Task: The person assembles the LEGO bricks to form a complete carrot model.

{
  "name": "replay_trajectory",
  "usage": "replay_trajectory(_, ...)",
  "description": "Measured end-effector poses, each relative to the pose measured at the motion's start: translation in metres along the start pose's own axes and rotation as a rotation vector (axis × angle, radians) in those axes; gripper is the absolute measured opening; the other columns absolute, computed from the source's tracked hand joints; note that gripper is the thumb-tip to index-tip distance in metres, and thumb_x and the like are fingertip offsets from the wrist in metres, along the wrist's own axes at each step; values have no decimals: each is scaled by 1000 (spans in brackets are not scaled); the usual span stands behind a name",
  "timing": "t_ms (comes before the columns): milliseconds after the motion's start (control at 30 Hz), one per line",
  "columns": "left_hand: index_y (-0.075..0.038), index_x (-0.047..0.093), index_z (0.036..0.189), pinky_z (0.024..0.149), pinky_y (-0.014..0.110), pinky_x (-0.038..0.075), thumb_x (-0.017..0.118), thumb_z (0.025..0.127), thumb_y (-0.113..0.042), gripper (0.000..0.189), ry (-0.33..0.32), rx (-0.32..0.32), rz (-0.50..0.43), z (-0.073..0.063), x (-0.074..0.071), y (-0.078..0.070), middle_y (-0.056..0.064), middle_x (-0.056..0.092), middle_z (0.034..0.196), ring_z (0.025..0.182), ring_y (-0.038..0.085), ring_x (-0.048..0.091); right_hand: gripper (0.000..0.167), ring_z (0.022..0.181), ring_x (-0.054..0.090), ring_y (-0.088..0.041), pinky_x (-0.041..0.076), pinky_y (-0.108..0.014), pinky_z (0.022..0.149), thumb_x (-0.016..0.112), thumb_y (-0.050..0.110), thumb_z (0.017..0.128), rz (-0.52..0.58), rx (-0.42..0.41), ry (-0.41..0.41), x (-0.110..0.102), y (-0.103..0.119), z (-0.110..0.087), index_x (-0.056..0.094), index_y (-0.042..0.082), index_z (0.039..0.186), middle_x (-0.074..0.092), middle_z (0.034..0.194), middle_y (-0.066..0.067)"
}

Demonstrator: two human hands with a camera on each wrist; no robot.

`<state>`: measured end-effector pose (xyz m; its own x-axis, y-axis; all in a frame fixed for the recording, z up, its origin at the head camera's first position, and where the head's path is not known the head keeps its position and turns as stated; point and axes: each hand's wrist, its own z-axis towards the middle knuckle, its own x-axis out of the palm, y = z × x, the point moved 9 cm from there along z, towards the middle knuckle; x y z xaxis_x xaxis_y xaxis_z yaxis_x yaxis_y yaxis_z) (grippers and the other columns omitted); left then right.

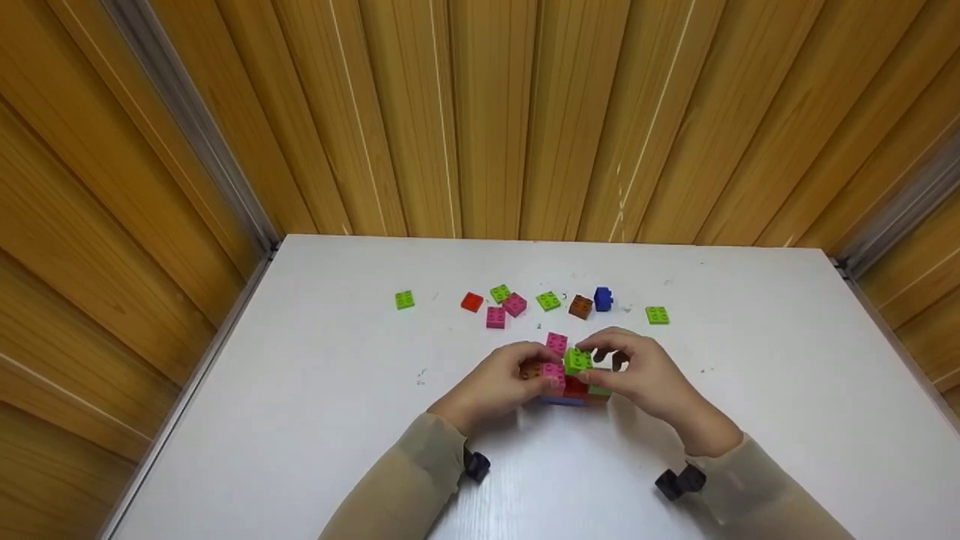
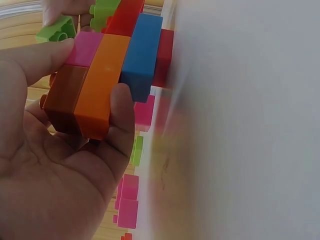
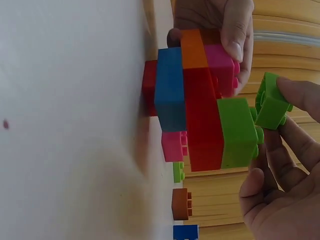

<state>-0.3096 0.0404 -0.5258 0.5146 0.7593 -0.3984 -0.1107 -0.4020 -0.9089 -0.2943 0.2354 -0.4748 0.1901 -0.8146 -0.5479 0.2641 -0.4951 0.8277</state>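
My left hand (image 1: 502, 379) grips one end of a stack of toy building bricks on the white table. Its fingers are on a brown brick (image 2: 65, 97), an orange brick (image 2: 102, 85) and a pink brick (image 2: 84, 48). Lower in the stack are a blue brick (image 3: 170, 90) and a red brick (image 3: 149, 87). A longer red brick (image 3: 202, 120) carries a lime-green brick (image 3: 236, 132) at the right end. Between thumb and fingers, my right hand (image 1: 649, 371) pinches another lime-green brick (image 3: 271, 102), tilted above the stack, its hollow underside partly visible.
Behind the stack lie loose bricks: a pink one (image 1: 556, 343) close by, then several green, two pink, a red (image 1: 472, 301), a brown (image 1: 580, 306) and a blue one (image 1: 603, 299). A green brick (image 1: 657, 315) sits farther right. Wood-patterned panels (image 1: 487, 120) border the table.
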Motion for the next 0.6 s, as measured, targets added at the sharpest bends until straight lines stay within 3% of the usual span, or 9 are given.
replay_trajectory(400, -33, 76, 133, 125, 48, 50, 83, 105, -39, 30, -8, 9, 1, -1, -3, -1, -10, 72, 136, 126, 14, 63, 29, 109, 67, -13, 49, -29, 97, 92, 19, 93, -13, -42, 27, 14, -4, -1, 83, 19, 121, 79, 120, 1)
replay_trajectory(600, -29, 77, 134, 119, 44, 52, 81, 106, -34, 29, 1, 53, 15, 1, 0, -4, -8, 74, 134, 121, 12, 63, 29, 105, 68, -9, 53, -26, 98, 91, 11, 93, -40, -55, 0, 12, -5, -4, 83, 18, 120, 78, 121, 1)
